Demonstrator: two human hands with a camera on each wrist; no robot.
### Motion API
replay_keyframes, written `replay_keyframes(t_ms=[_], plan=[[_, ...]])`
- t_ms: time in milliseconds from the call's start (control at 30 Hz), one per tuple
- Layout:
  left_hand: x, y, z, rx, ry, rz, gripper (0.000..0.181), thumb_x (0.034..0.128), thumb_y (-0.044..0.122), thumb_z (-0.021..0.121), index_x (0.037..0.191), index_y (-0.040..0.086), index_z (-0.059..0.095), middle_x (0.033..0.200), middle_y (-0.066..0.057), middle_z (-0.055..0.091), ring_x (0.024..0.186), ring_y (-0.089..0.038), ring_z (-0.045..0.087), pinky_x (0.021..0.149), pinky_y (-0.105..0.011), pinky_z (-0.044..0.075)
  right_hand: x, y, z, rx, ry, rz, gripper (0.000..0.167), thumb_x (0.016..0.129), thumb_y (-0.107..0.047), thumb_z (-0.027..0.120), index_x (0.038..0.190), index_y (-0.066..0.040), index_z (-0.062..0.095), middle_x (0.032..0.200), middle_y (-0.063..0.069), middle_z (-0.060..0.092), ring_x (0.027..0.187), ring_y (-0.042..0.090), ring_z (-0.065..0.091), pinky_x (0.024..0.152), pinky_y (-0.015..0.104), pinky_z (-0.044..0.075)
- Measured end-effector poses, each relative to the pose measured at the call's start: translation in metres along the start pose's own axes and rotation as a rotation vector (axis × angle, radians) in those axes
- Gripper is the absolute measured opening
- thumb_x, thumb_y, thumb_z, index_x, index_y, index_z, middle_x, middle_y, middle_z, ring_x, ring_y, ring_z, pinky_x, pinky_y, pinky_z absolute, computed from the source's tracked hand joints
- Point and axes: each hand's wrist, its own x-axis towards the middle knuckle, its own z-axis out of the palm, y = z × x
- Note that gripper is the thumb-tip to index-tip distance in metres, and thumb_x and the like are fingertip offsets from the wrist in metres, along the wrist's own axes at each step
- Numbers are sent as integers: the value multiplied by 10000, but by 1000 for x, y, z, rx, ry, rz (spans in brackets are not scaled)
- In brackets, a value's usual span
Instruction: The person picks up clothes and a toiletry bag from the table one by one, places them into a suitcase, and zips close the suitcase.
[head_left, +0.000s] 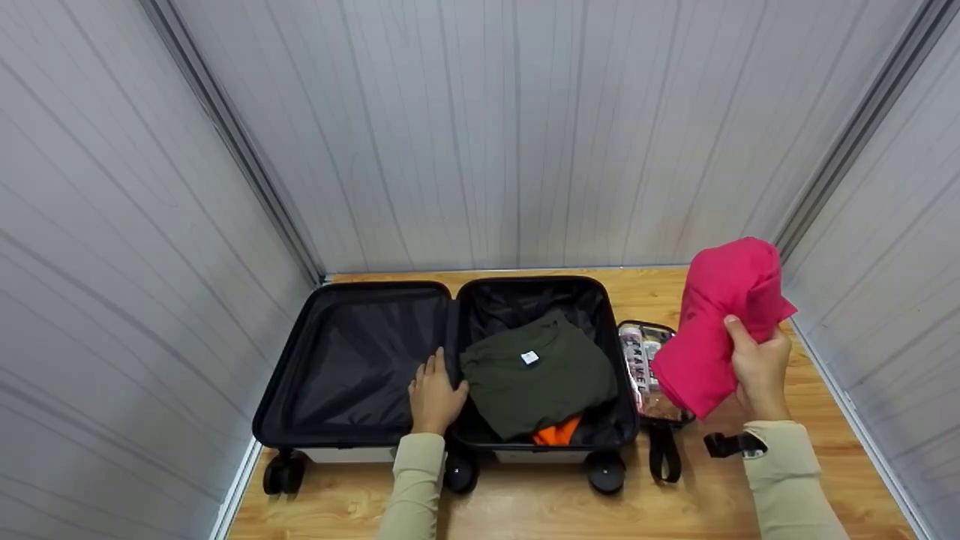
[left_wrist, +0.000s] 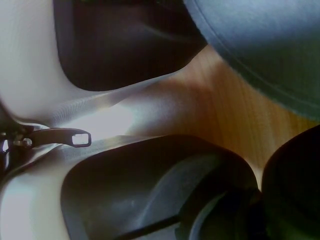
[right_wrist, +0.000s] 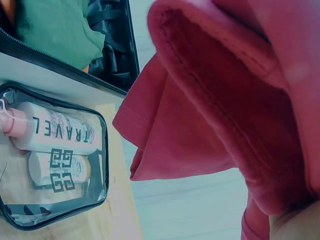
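My right hand (head_left: 761, 371) grips a folded pink garment (head_left: 724, 322), held up to the right of the open suitcase (head_left: 345, 360). In the right wrist view the pink cloth (right_wrist: 195, 140) hangs in loose folds, its stitched hem showing. Fingers extended, my left hand (head_left: 435, 397) rests at the suitcase's middle, on the inner edge of the left half. A folded dark green shirt (head_left: 540, 386) with a white label lies in the right half, over a bit of orange cloth (head_left: 557, 433). The left wrist view shows a zipper pull (left_wrist: 60, 136) and the suitcase's outside, without my fingers.
A clear toiletry bag (right_wrist: 106, 165) marked TRAVEL, with bottles (right_wrist: 60, 127) inside, lies on the wooden floor (head_left: 517, 510) right of the suitcase. Its black strap (head_left: 664, 454) points toward me. Black wheels (head_left: 606, 472) stick out in front. Pale panel walls (head_left: 480, 150) enclose three sides.
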Motion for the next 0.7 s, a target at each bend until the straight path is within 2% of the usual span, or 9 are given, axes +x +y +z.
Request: replay_keyframes(t_ms=[167,400,500,700], plan=[[0,1,0,4,-3,-7,781,920,315,723,1582,79,383,1549,-200,490,1435,-411,444,1139,-652,350,-3,-2,7,-20,-9,-39,166,909,-79,726,972,-223,673,849,-190,665,851,-8,598,803,123,473],[0,1,0,6,-12,-18,782,923,317,717,1587,86,376,1558,-197,481,1441,-413,437,1143,-653,343,-5,-3,18,-89,-32,-65,177,923,-81,712,1078,-157,671,852,-244,655,884,-23,598,822,109,468],[0,1,0,5,-13,-20,781,924,320,714,1588,90,374,1559,-195,480,1442,-414,436,1145,-654,342,-7,-5,24,-65,-43,-81,183,922,-60,710,1078,-149,675,859,-244,664,890,-28,609,830,113,474],[1,1,0,-8,-10,-21,781,923,316,718,1588,93,375,1559,-195,481,1442,-422,435,1152,-654,335,-11,-8,35,15,-57,-120,197,906,-10,713,977,-194,705,847,-208,695,866,-27,634,821,124,491]])
